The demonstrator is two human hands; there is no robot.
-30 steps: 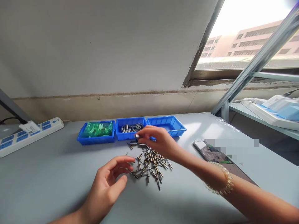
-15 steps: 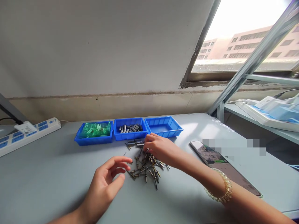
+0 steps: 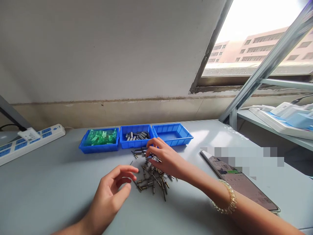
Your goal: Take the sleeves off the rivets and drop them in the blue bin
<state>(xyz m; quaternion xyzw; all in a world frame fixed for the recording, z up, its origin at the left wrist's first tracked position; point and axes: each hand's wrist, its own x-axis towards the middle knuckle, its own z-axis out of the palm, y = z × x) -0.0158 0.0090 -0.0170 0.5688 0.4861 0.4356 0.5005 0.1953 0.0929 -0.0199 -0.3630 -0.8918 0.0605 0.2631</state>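
Note:
A loose pile of blind rivets point(image 3: 156, 182), metal pins with short dark and brassy bodies, lies on the grey table. My right hand point(image 3: 166, 158) hovers over the pile's far side, fingers bent and apart; the gap between thumb and forefinger shows nothing clearly held. To the left of the pile is my left hand point(image 3: 113, 186), its fingers curved and spread, holding nothing. Several grey metal cylinders point(image 3: 140, 150) lie on the table behind the rivets. More such cylinders fill part of the middle blue bin point(image 3: 135, 143), just beyond my right hand.
The left blue bin point(image 3: 99, 149) holds green plastic packing with small pieces. A third blue bin point(image 3: 174, 140) stands at the right end of the row. A phone point(image 3: 244, 182) lies beside my right forearm. Power strips point(image 3: 52, 132) and a metal shelf post point(image 3: 254, 71) flank the table.
My right hand has shifted slightly left, and its thumb and fingers have spread apart above the rivets. My left hand stays where it was. The view has moved a little.

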